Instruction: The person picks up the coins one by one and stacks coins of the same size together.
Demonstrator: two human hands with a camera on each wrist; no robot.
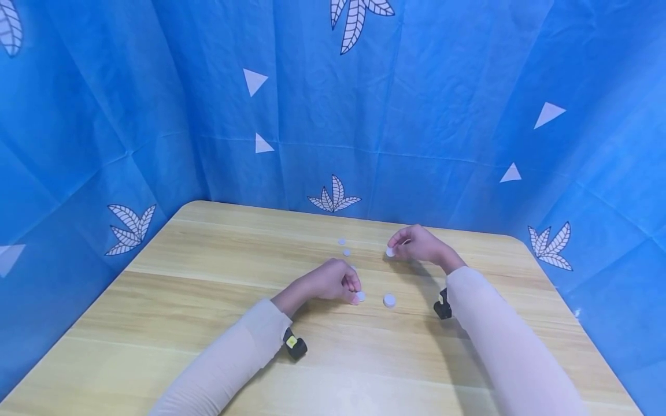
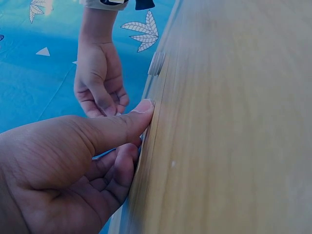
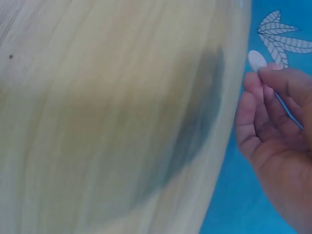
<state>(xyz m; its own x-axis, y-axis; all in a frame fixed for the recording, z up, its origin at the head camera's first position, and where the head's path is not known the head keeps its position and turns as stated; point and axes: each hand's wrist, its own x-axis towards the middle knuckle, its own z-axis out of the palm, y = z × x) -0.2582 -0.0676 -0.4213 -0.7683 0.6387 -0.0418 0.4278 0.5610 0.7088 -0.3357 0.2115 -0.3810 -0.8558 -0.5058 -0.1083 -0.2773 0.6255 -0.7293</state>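
Note:
In the head view my left hand [image 1: 332, 281] is low over the wooden table. Its thumb and curled fingers are at a small white disc [image 1: 361, 296], pinching its edge; the left wrist view hides this disc behind the thumb. Farther back on the right, my right hand [image 1: 420, 245] pinches another thin white disc [image 3: 257, 60] between thumb and fingertips, raised off the table. Between the hands, nearer me, stands a short stack of white discs [image 1: 389, 300], seen edge-on in the left wrist view as several layers [image 2: 156, 64].
Beyond my left hand, small white discs [image 1: 346, 252] lie apart on the table [image 1: 208, 323], one partly hidden by the hand. A blue curtain [image 1: 322, 104] with leaf and triangle prints surrounds the table's back and sides. Each wrist carries a black camera [image 1: 295, 345].

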